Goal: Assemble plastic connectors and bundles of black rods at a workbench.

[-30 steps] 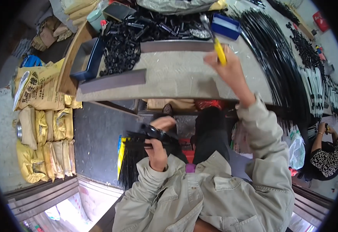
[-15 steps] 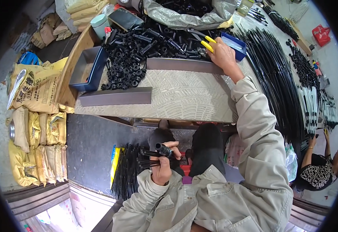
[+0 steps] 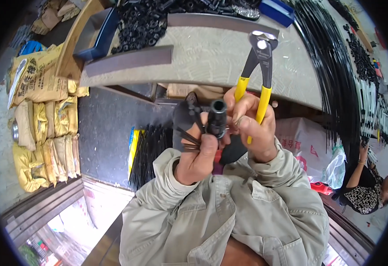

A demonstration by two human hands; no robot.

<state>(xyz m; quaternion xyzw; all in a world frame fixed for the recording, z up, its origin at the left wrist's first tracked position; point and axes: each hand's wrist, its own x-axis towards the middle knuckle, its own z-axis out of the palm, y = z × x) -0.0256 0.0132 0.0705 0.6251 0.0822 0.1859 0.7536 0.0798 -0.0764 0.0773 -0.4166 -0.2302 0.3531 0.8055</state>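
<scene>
Below the counter (image 3: 194, 66), left hand (image 3: 198, 155) clasps a stiff, light black plastic tube fitting (image 3: 216, 117); right hand (image 3: 254, 128) grips yellow-handled steel pincers (image 3: 258, 66).

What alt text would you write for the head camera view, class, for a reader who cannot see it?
Seen from above, a person's left hand grips a black tube fitting while the right hand holds yellow-handled pincers upright. Beyond them is a grey workbench piled with black parts; yellow sacks lie at the left.
</scene>
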